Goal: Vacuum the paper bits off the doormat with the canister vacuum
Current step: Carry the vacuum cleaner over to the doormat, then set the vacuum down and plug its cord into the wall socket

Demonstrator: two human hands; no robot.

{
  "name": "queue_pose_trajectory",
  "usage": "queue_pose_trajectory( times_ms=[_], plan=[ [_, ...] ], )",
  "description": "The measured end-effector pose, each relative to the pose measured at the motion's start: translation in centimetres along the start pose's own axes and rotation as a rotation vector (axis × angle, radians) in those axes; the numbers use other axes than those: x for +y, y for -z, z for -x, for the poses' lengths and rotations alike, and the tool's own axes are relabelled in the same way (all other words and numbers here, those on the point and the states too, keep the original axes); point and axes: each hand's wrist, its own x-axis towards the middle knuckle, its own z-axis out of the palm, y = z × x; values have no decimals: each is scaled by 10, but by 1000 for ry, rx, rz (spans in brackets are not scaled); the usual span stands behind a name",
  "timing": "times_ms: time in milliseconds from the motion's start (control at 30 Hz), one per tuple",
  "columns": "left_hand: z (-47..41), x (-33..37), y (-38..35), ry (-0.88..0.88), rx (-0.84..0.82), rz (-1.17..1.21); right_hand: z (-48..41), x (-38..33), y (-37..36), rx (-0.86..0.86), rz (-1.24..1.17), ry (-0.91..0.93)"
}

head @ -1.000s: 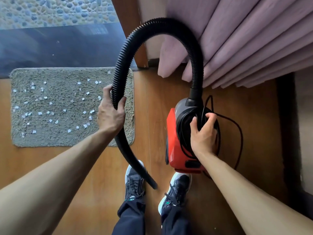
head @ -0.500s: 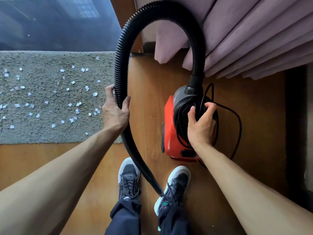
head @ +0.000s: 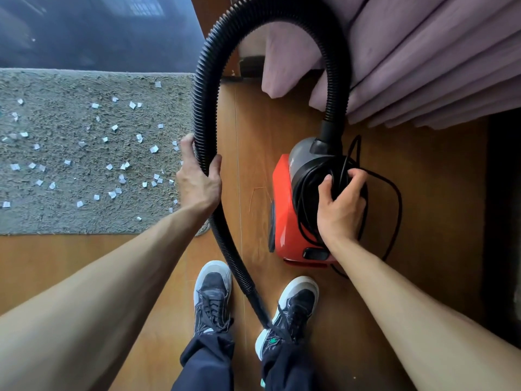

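A grey shaggy doormat [head: 56, 215] lies on the wooden floor at the left, strewn with several small white paper bits [head: 154, 149]. The red and grey canister vacuum [head: 284, 210] stands on the floor to the right of it. Its black ribbed hose [head: 267, 12] arcs up from the canister's top and comes down on the left. My left hand [head: 197, 182] grips the hose beside the mat's right edge. My right hand [head: 339, 204] grips the canister's top, where the black power cord [head: 394, 210] is coiled. The hose's end [head: 262, 311] hangs between my shoes.
Pink curtains [head: 423, 66] hang at the upper right, close behind the canister. A dark glass door [head: 98, 32] borders the mat's far edge. My two shoes [head: 212, 294] stand on the wooden floor [head: 70, 263] below the hose. A dark strip runs along the right edge.
The view has shifted so the mat sits further left and nearer. Both hands keep their grips on the hose and the canister, and the canister sits slightly nearer my feet.
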Motion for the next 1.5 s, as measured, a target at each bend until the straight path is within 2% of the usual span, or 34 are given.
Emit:
queue_pose_trajectory(
  times_ms=[433, 567, 700, 867, 967, 1100, 1500],
  plan=[
    [6, -10, 8, 24, -19, -44, 2, 1, 2, -47, 23, 17],
    [12, -6, 15, 54, -70, -100, 5, -2, 11, -160, 91, 23],
    [20, 8, 33, 22, -55, -113, 4, -11, 25, -265, 184, 47],
    [32, 41, 65, -96, -57, -133, 9, -34, 57, -349, 304, 64],
    [38, 65, 89, -194, -130, -186, 12, -56, 82, -415, 359, 93],
    [51, 113, 129, -403, -229, -368, 8, -96, 126, -454, 406, 170],
    [108, 334, 289, -829, -86, -639, 2, -257, 327, -317, 555, 428]
  ],
)
